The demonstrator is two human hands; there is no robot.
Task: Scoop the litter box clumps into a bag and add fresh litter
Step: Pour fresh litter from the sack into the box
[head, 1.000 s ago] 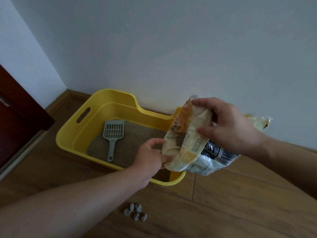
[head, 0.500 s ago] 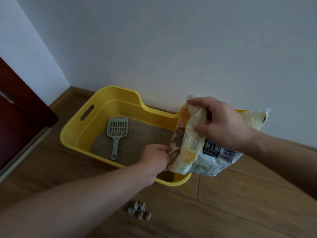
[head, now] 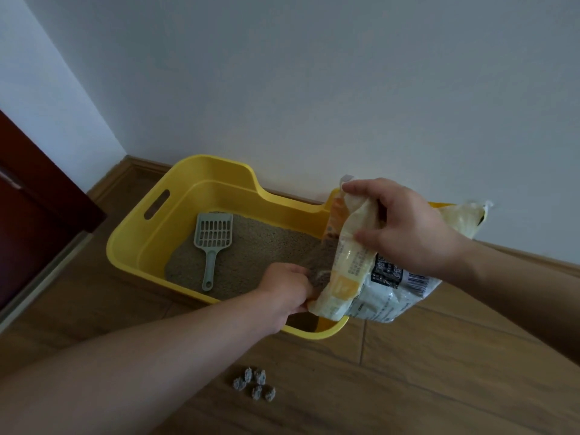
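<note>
A yellow litter box (head: 138,246) sits on the floor against the wall, with tan litter (head: 260,246) spread across its bottom. On that litter lies a grey slotted scoop (head: 212,243), handle toward me. A yellow-and-white litter bag (head: 361,271) is tilted mouth-down over the box's right end. My right hand (head: 405,227) grips the bag high on its side. My left hand (head: 285,287) pinches the bag's lower open edge. Brown litter (head: 323,262) streams out of the mouth into the box.
Several grey clumps (head: 255,384) lie in a small pile on the wooden floor in front of the box. A dark red door (head: 34,208) stands at the left. A white wall with a wooden skirting board runs behind the box.
My left hand has closed on the bag's lower edge. The bag has tipped further, and litter now pours from its mouth. The view has shifted slightly.
</note>
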